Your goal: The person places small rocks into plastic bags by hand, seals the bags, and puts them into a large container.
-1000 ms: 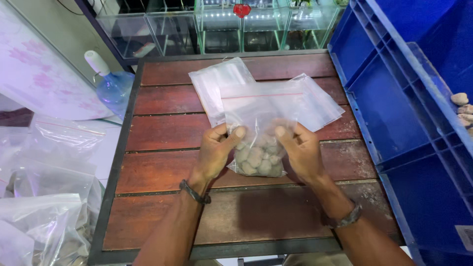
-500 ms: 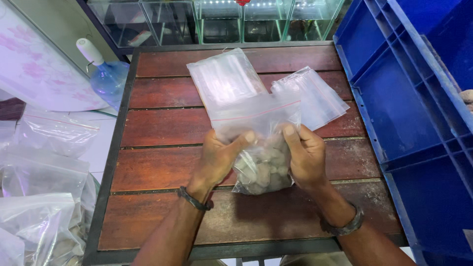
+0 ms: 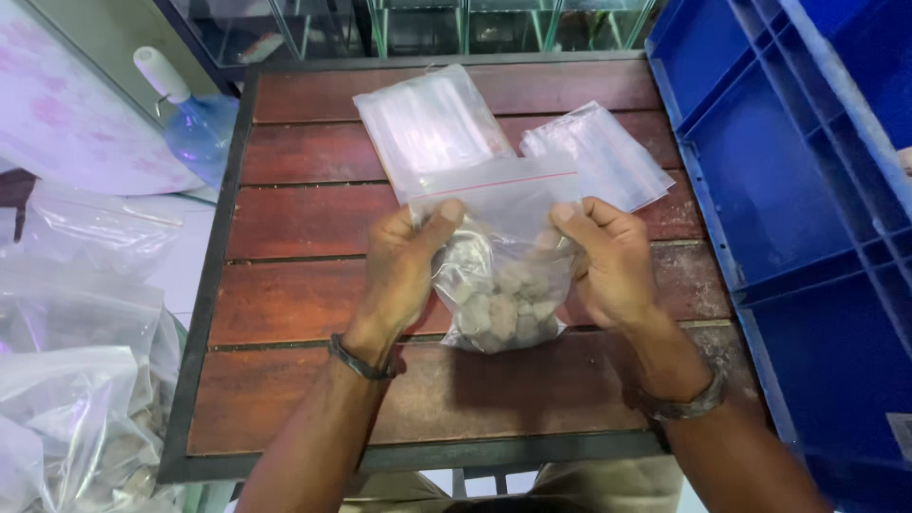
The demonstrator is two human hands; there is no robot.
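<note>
Blue crate [image 3: 760, 171] cut off at right

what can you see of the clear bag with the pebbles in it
The clear zip bag looks like thin, glossy plastic with a red line along its sealing strip at the top. Pale grey-beige pebbles fill its sagging lower half; the upper part is flat and empty. It hangs upright above the slatted wooden table, pinched near the top by the left hand and right hand. I cannot tell whether the strip is sealed.
</note>
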